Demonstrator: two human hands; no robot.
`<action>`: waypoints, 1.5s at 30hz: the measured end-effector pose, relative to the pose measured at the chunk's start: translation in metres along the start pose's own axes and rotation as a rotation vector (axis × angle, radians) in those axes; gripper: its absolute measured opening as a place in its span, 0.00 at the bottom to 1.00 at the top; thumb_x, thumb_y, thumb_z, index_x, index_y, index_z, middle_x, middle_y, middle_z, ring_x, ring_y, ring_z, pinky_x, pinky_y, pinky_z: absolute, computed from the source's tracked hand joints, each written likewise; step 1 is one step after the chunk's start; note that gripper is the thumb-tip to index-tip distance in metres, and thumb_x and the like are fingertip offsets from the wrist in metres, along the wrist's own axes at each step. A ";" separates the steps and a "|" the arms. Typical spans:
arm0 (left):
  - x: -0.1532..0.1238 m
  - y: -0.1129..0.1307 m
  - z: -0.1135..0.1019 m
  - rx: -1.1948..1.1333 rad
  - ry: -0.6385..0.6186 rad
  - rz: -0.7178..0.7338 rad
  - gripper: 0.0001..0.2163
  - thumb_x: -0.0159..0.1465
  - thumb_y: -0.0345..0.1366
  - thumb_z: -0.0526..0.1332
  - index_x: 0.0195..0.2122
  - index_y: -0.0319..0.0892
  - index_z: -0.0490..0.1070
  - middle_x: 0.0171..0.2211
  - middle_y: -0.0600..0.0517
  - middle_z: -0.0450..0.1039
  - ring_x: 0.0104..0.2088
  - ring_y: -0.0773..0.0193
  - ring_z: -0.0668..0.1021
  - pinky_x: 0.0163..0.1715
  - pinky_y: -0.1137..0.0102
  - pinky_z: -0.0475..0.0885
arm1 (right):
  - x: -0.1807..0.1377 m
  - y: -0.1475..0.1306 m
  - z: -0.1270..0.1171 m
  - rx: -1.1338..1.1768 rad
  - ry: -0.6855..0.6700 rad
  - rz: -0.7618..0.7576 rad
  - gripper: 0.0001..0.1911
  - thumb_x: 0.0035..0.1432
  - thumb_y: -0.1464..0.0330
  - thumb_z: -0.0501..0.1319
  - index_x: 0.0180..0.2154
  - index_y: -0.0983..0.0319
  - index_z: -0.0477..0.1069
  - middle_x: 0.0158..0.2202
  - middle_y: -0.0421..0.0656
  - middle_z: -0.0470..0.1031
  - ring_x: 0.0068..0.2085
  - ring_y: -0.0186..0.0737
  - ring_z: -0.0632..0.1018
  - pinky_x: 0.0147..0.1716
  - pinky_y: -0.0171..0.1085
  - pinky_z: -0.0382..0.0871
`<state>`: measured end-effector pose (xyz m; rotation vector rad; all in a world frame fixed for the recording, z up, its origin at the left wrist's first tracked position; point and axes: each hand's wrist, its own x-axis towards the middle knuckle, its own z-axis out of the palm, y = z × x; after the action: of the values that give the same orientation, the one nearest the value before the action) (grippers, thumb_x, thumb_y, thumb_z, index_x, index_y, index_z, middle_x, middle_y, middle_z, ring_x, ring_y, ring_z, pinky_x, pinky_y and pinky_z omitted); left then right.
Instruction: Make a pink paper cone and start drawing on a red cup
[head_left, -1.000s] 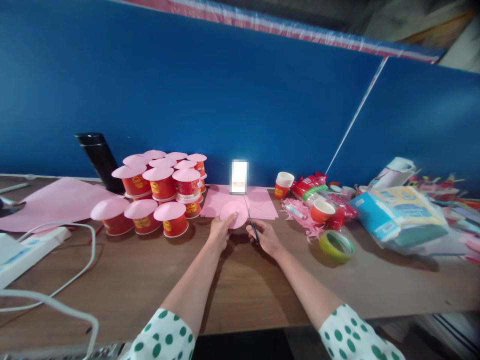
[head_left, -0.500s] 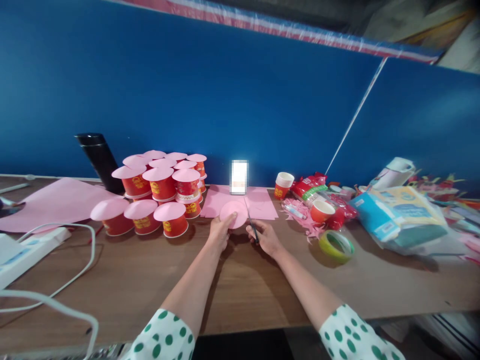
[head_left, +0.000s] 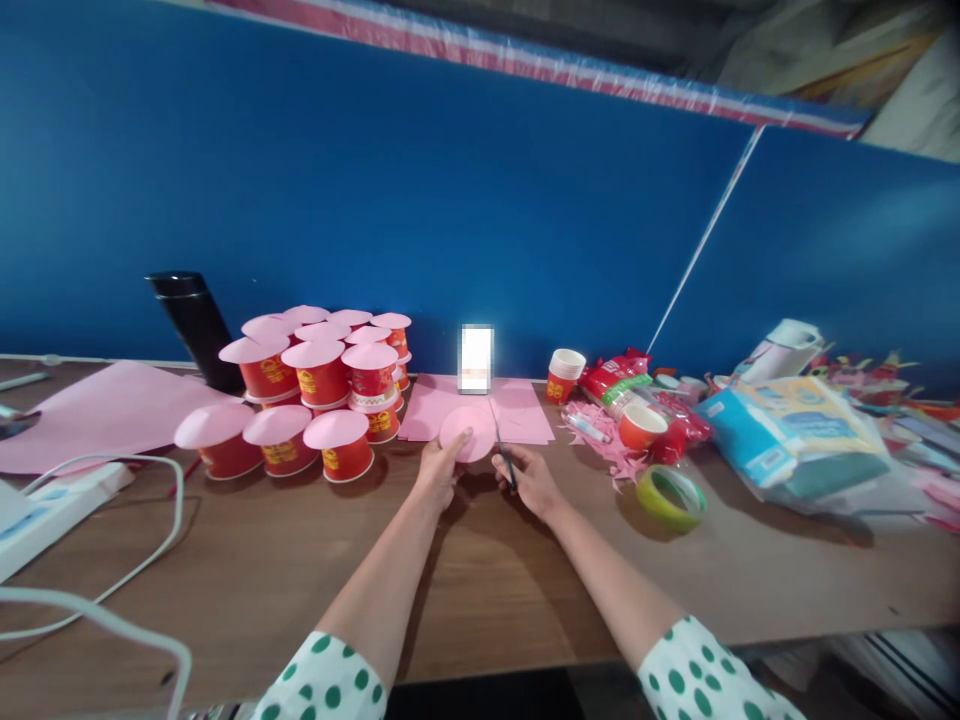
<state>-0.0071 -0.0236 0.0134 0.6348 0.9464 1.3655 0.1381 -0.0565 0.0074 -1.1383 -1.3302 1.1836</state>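
Note:
Pinched between the thumb and fingers of my left hand is a round pink paper disc, held above the table. My right hand grips a pair of scissors with dark handles, its blades pointing away from me along the disc's right edge. Whether the blades touch the paper I cannot tell. Beneath and beyond the disc lie pink paper sheets. To the left stand several red paper cups, each topped with a pink paper cone, some of them stacked.
A bright phone leans at the blue wall. Right of it are stacked paper cups, a lone cup, green tape and a blue package. Leftward are a black flask, a power strip and white cable.
The view has shifted very slightly. Both hands, the disc and the scissors keep nearly the same position.

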 end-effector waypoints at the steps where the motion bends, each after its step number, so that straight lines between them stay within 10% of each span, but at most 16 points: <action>1: -0.001 0.000 0.000 -0.014 -0.019 0.000 0.20 0.43 0.39 0.73 0.35 0.35 0.73 0.25 0.48 0.75 0.21 0.69 0.74 0.16 0.77 0.66 | 0.001 0.001 0.000 0.003 0.014 0.005 0.22 0.47 0.54 0.64 0.38 0.64 0.73 0.19 0.36 0.67 0.19 0.29 0.68 0.16 0.28 0.57; 8: -0.007 -0.002 0.006 -0.070 -0.153 -0.026 0.20 0.38 0.39 0.74 0.30 0.37 0.72 0.23 0.54 0.72 0.20 0.74 0.71 0.20 0.78 0.69 | 0.005 0.001 -0.002 0.052 0.113 -0.003 0.23 0.46 0.51 0.63 0.33 0.64 0.71 0.19 0.36 0.68 0.18 0.29 0.69 0.14 0.27 0.56; 45: -0.004 -0.007 0.004 0.113 -0.061 0.028 0.18 0.39 0.43 0.73 0.22 0.36 0.69 0.15 0.56 0.65 0.15 0.74 0.66 0.16 0.77 0.59 | 0.005 0.004 -0.001 0.055 0.076 -0.001 0.23 0.46 0.52 0.63 0.39 0.63 0.72 0.21 0.37 0.68 0.20 0.30 0.69 0.14 0.27 0.56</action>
<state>0.0007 -0.0282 0.0102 0.7738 0.9733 1.3169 0.1391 -0.0512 0.0037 -1.1317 -1.2334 1.1587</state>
